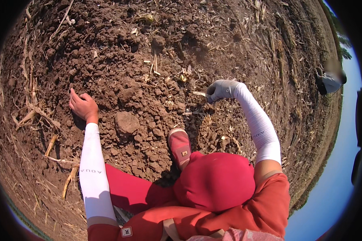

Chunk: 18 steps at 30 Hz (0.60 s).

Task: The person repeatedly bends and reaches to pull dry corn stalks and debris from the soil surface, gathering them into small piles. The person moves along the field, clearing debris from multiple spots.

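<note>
Two hands are in view, both reaching out over tilled brown soil [120, 72]. Nearest to me, at six o'clock, I see the red-clad bent knee [215, 180] and the orange-red upper garment. Just beyond the knee, toward eleven o'clock from it, one pink shoe [179, 145] is planted on the clods, toe pointing away.

From seven o'clock the left arm runs forward in a white sleeve [93, 172], nearly straight. The left hand [83, 105] is bare, palm down, its fingers spread and pressed on the loose earth; it grips nothing that I can make out. A large flat clod [126, 122] lies near it, toward three o'clock, apart from the fingers. Dry stalk pieces [50, 145] lie toward seven o'clock of that hand.

From four o'clock the right arm rises in a matching white sleeve [261, 128], bent at the elbow, forearm angled toward eleven o'clock. The right hand [220, 90] wears a grey glove and is curled shut, pinching a small pale sliver [199, 93] that juts toward nine o'clock; what the sliver is I cannot tell. It hangs above the soil near the picture's centre.

Farther off, pale straw [155, 66] litters the ground at twelve o'clock. At two o'clock, near the field's edge, a blurred second person [330, 78] is visible.
</note>
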Available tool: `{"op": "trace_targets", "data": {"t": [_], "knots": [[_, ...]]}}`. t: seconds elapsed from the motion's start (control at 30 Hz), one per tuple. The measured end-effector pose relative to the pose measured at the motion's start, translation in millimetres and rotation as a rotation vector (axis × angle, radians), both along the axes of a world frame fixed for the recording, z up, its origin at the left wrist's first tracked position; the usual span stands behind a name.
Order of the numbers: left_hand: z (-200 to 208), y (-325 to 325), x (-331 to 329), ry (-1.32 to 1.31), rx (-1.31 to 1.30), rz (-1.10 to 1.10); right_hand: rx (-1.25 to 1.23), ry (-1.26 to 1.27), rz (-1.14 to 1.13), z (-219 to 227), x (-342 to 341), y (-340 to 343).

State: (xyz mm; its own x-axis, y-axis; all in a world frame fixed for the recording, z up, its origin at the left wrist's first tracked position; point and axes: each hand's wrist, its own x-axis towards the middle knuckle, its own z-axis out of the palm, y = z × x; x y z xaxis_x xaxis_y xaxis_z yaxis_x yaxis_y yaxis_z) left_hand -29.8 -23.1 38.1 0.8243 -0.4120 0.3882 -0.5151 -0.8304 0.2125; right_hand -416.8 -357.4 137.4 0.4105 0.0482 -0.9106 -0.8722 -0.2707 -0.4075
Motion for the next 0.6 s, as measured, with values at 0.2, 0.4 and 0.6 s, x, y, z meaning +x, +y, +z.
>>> {"op": "trace_targets", "data": {"t": [0.2,0.4,0.6], "knots": [[-1.1,1.0,1.0,-0.017,0.004,0.001,-0.250,0.044,0.072,-8.0,-7.7,22.2],[-1.7,2.5,3.8,-0.013,0.005,0.014,-0.770,-0.152,0.026,-22.4,33.3,57.7],[-1.8,1.8,3.1,-0.021,0.014,-0.004,-0.755,-0.154,0.021,-46.2,13.6,59.5]]}}
